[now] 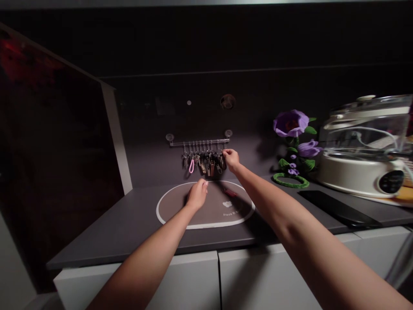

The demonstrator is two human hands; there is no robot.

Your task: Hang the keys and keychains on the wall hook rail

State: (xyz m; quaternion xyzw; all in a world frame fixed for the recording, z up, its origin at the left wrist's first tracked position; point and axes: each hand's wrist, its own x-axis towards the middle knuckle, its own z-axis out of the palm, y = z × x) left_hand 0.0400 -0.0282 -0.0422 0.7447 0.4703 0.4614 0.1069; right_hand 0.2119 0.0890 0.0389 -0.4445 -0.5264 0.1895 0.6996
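Observation:
A clear rail [200, 142] with a row of hooks is fixed to the dark wall, and several bunches of keys [208, 165] hang from it. Among them is a pink loop strap [191, 165]. At the rail's right end, my right hand [231, 159] pinches a key ring [223, 153] of the rightmost bunch. My left hand [197, 195] is closed low over the brown oval mat [174, 202], in front of the keys. Whatever it may hold is hidden by the fingers. A small dark red object [230, 192] lies on the mat.
Purple artificial flowers [292, 124] with a green ring base stand to the right. Beyond them is a cream appliance with a clear lid [358, 170]. A flat black object [337, 209] lies near the counter's front edge. A dark opening with a pale frame [116, 137] is at left.

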